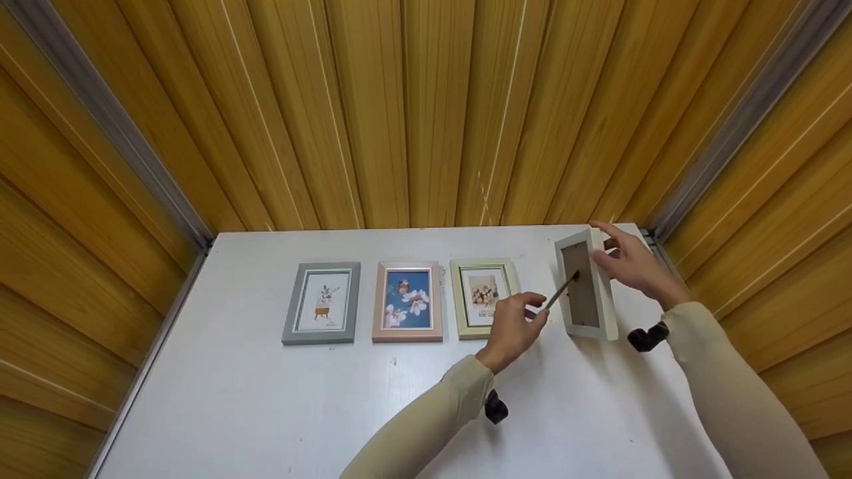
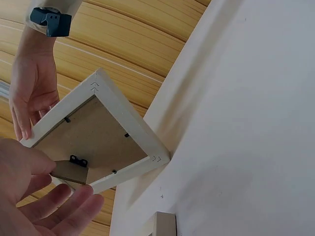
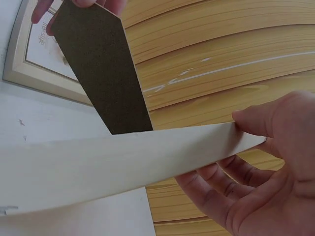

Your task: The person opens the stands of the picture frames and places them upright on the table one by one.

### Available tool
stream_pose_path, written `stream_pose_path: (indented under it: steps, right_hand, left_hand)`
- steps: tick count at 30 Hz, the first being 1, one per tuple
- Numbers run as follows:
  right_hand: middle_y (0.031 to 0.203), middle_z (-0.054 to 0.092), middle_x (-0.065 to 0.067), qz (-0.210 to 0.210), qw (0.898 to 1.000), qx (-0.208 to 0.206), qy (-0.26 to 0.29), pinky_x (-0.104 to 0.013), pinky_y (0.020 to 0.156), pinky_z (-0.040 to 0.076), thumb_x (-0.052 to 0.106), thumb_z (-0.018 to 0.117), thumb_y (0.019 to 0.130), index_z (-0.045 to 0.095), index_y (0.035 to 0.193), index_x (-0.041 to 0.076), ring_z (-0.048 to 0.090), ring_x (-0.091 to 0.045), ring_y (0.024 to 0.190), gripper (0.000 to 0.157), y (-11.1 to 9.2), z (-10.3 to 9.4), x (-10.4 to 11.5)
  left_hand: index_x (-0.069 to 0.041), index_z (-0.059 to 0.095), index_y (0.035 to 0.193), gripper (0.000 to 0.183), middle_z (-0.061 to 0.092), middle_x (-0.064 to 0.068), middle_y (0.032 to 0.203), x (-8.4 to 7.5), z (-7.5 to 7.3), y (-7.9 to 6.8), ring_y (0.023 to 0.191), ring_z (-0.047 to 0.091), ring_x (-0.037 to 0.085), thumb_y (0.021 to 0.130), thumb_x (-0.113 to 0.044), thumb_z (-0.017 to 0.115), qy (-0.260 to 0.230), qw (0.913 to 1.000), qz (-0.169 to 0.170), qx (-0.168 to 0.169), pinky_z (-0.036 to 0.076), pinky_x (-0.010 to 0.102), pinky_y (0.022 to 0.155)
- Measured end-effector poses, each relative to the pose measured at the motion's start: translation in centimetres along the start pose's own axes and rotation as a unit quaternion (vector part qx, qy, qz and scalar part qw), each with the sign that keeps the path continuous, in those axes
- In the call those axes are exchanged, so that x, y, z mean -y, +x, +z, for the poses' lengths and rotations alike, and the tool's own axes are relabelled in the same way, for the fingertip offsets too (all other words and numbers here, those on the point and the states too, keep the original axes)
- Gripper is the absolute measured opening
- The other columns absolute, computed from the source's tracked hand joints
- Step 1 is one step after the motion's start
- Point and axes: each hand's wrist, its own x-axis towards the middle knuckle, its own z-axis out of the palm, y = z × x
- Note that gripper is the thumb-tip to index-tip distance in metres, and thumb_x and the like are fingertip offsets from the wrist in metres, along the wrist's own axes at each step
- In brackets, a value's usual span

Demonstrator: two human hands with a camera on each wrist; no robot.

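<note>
White frame point(image 1: 588, 299) is tilted up near the desk's point(image 1: 319, 406) far right corner; from here I see the right hand's point(image 1: 631, 261) fingers grasping its side, the left hand's point(image 1: 514, 324) fingers pinching its back stand point(image 1: 560, 294).

On the white desk point(image 1: 266, 399), from left to right, a gray-green frame point(image 1: 321, 303), a pink frame point(image 1: 407, 301) and a yellow-green frame point(image 1: 479, 298) lie face up in a row. They sit close together but do not touch.
</note>
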Motion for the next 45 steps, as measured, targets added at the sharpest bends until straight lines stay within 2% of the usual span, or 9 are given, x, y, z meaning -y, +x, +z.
stream_pose_path:
  steps: [9,14,17,21,25,28,31,37,45]
  right_hand:
    - [0.133,0.05,-0.031,0.01,1.0,-0.001,0.011,-0.043,0.083,0.059,0.02,0.055,0.107,0.024,0.163,0.01,0.056,-0.045,0.115,0.065,0.0,0.0,0.0]
    - [0.132,0.051,-0.031,0.006,1.0,-0.004,0.002,-0.038,0.079,0.06,0.019,0.055,0.107,0.025,0.163,0.008,0.058,-0.044,0.113,0.064,0.2,0.0,0.1]
    - [0.132,0.05,-0.031,0.003,1.0,-0.003,0.012,-0.035,0.077,0.059,0.019,0.055,0.107,0.025,0.162,0.008,0.057,-0.045,0.113,0.064,0.3,-0.3,0.3]
    - [0.134,0.049,-0.032,0.002,1.0,-0.008,0.021,-0.034,0.075,0.06,0.018,0.056,0.106,0.027,0.161,0.007,0.056,-0.047,0.114,0.063,0.5,-0.8,1.0]
    - [0.137,0.048,-0.031,0.002,1.0,-0.009,0.023,-0.034,0.073,0.061,0.017,0.057,0.106,0.03,0.159,0.005,0.056,-0.046,0.114,0.061,0.8,-1.3,1.6]
    - [0.136,0.048,-0.032,0.002,1.0,-0.003,0.023,-0.035,0.074,0.061,0.015,0.059,0.105,0.03,0.158,0.004,0.055,-0.045,0.114,0.061,1.0,-1.5,2.1]
    - [0.135,0.048,-0.033,0.004,1.0,0.001,0.019,-0.037,0.075,0.062,0.017,0.061,0.104,0.029,0.157,0.005,0.056,-0.045,0.114,0.063,1.1,-1.5,2.7]
    - [0.133,0.05,-0.032,0.004,1.0,0.001,0.017,-0.039,0.075,0.062,0.02,0.066,0.102,0.03,0.156,0.005,0.056,-0.044,0.112,0.066,1.1,-1.6,3.8]
    - [0.13,0.052,-0.03,0.008,1.0,0.007,0.016,-0.039,0.075,0.062,0.021,0.068,0.101,0.031,0.155,0.005,0.06,-0.043,0.108,0.068,1.3,-1.0,4.3]
  left_hand:
    - [-0.001,0.076,0.109,0.016,0.077,0.005,0.104,0.3,-0.2,0.1,0.08,0.07,0.005,0.095,-0.006,0.072,-0.001,1.0,0.006,-0.003,0.052,0.012,0.067]
    - [-0.004,0.075,0.114,0.019,0.077,0.005,0.103,0.0,-0.4,0.2,0.079,0.069,0.003,0.096,-0.008,0.072,0.016,0.9998,0.011,0.0,0.051,0.012,0.067]
    - [-0.007,0.073,0.121,0.026,0.076,0.004,0.104,-0.9,-0.7,0.4,0.079,0.066,0.002,0.096,-0.014,0.073,0.065,0.9971,0.038,-0.012,0.049,0.011,0.069]
    - [-0.01,0.072,0.124,0.031,0.074,0.001,0.112,-2.8,-0.9,1.1,0.088,0.065,0.004,0.096,-0.02,0.074,0.134,0.9859,0.091,-0.044,0.048,0.011,0.074]
    - [-0.01,0.071,0.124,0.03,0.071,0.0,0.116,-4.6,-0.4,1.5,0.1,0.065,0.005,0.096,-0.02,0.074,0.153,0.9783,0.124,-0.063,0.048,0.011,0.079]
    - [-0.008,0.07,0.124,0.031,0.071,0.002,0.116,-5.5,0.3,1.5,0.094,0.064,0.003,0.096,-0.02,0.074,0.154,0.9773,0.132,-0.059,0.046,0.007,0.076]
    - [-0.007,0.069,0.126,0.034,0.071,0.004,0.117,-6.2,1.0,1.5,0.088,0.063,0.001,0.097,-0.023,0.073,0.151,0.9807,0.115,-0.046,0.046,0.005,0.072]
    - [-0.006,0.069,0.123,0.039,0.073,0.004,0.111,-7.0,2.3,1.9,0.099,0.066,0.008,0.095,-0.032,0.076,0.135,0.9889,0.053,-0.032,0.052,0.015,0.08]
    - [-0.009,0.067,0.122,0.045,0.072,0.0,0.104,-7.2,3.3,2.6,0.09,0.064,0.004,0.087,-0.033,0.084,0.066,0.9964,-0.039,-0.034,0.052,0.017,0.073]
